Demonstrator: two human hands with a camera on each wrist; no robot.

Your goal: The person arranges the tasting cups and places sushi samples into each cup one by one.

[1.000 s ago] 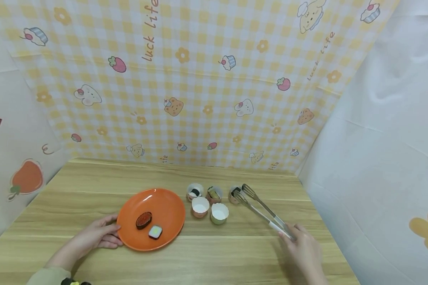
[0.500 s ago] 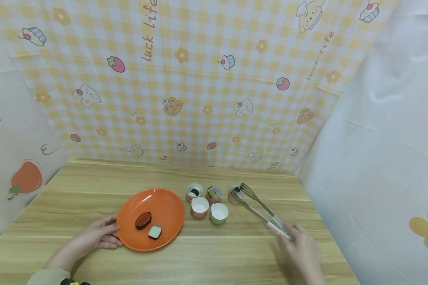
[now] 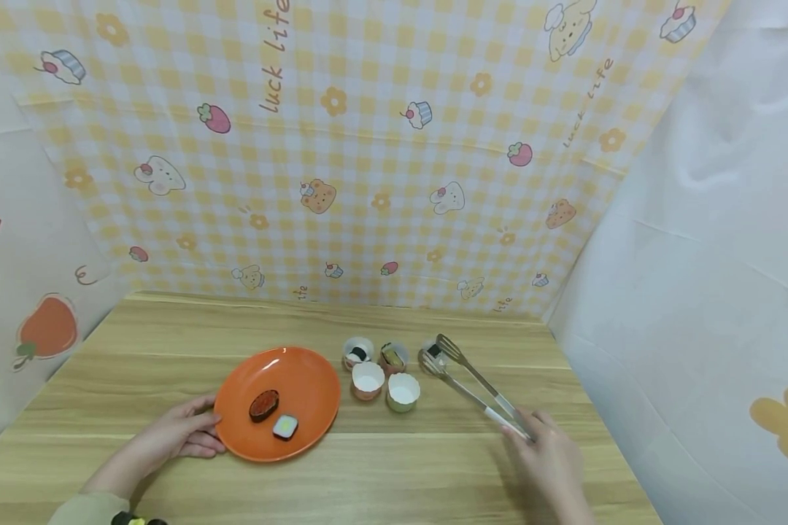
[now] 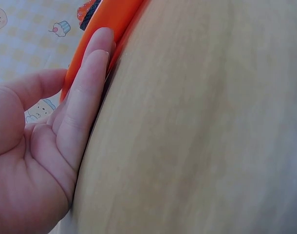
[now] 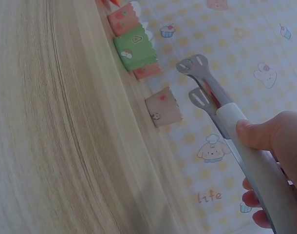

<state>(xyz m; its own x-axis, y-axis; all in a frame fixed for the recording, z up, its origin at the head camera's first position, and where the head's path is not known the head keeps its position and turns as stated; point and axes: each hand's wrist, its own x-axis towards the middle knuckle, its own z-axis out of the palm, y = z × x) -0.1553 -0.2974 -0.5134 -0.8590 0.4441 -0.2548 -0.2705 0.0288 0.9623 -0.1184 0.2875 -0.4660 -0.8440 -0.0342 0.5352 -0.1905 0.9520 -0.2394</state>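
In the head view my left hand [image 3: 171,434] holds the left rim of an orange plate [image 3: 315,386]; the left wrist view shows the thumb and fingers of this hand [image 4: 73,112] at the plate's edge [image 4: 120,17]. An oval red-topped sushi piece [image 3: 264,406] and a square white one [image 3: 285,427] lie on the plate. My right hand [image 3: 548,456] grips metal tongs [image 3: 495,413] by their pale handles. Their tips are apart at a single cup [image 3: 431,368] with a black-and-white piece inside. The right wrist view shows the tips above this pale cup [image 5: 164,108].
Left of the single cup stand two cups with food, one black and white [image 3: 357,355], one yellowish [image 3: 392,358]. In front of them are a pink cup [image 3: 368,386] and a green cup [image 3: 403,397], both showing white insides. A checked cloth [image 3: 368,146] hangs behind the wooden table [image 3: 381,474].
My right hand and the tongs have shifted slightly left, and the tips now sit more over the single cup. The left hand and the plate look unmoved.
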